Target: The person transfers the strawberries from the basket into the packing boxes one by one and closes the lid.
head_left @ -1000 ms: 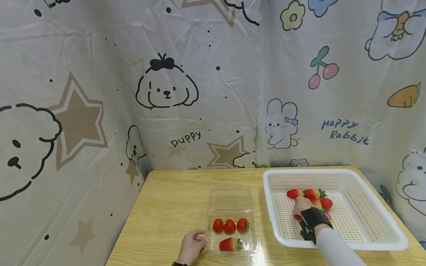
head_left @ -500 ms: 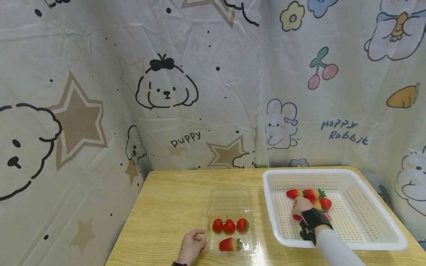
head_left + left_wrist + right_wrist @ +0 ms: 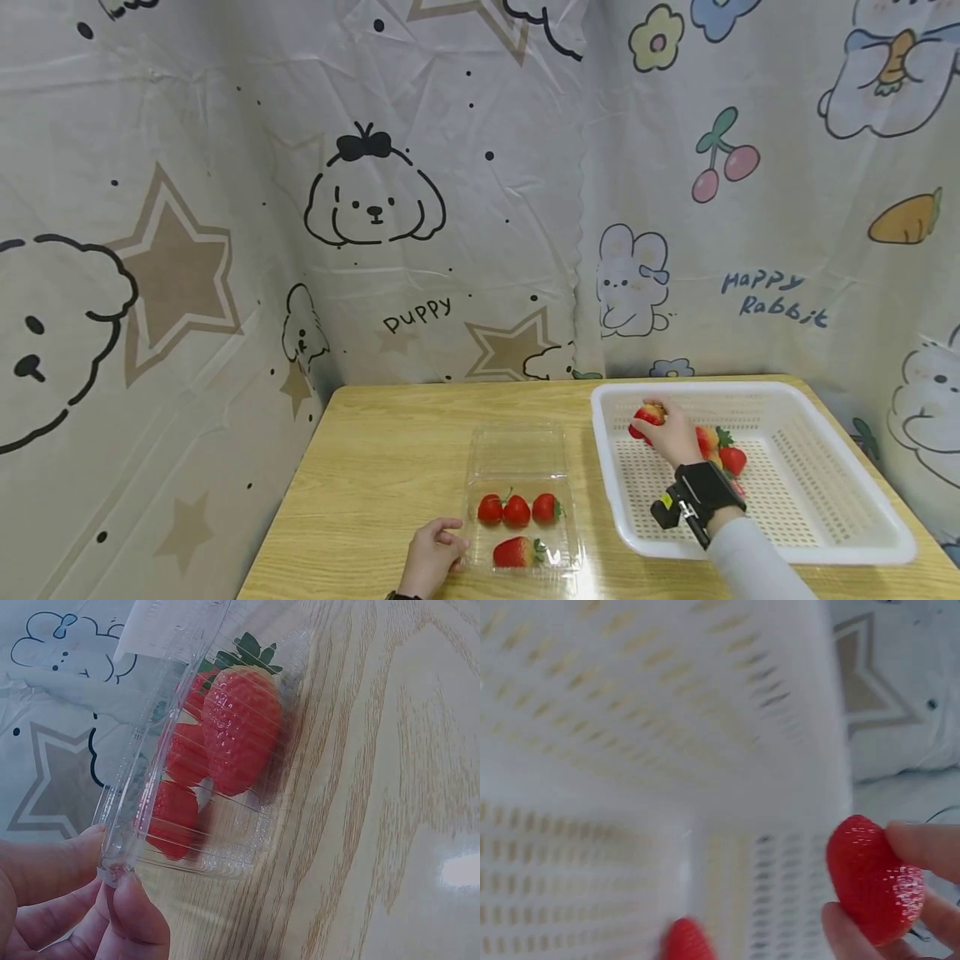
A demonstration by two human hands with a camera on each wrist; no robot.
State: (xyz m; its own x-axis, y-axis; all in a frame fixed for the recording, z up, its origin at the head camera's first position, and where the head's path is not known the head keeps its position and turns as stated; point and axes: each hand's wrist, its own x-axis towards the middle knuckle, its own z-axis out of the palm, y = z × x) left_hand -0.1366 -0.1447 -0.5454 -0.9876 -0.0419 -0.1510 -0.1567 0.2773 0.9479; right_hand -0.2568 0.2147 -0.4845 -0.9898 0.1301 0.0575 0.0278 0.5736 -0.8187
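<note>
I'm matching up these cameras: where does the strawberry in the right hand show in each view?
Head: the held strawberry is right of centre, by the white basket's far left corner, in the right hand.
Left wrist: not in it.
Right wrist: lower right, between the fingers.
Shared landmark: the white basket, in the head and right wrist views.

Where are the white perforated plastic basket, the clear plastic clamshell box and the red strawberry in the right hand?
White perforated plastic basket (image 3: 787,492): head view, bare floor.
Clear plastic clamshell box (image 3: 517,451): head view, far half.
Held red strawberry (image 3: 866,879): right wrist view, exposed side.
</note>
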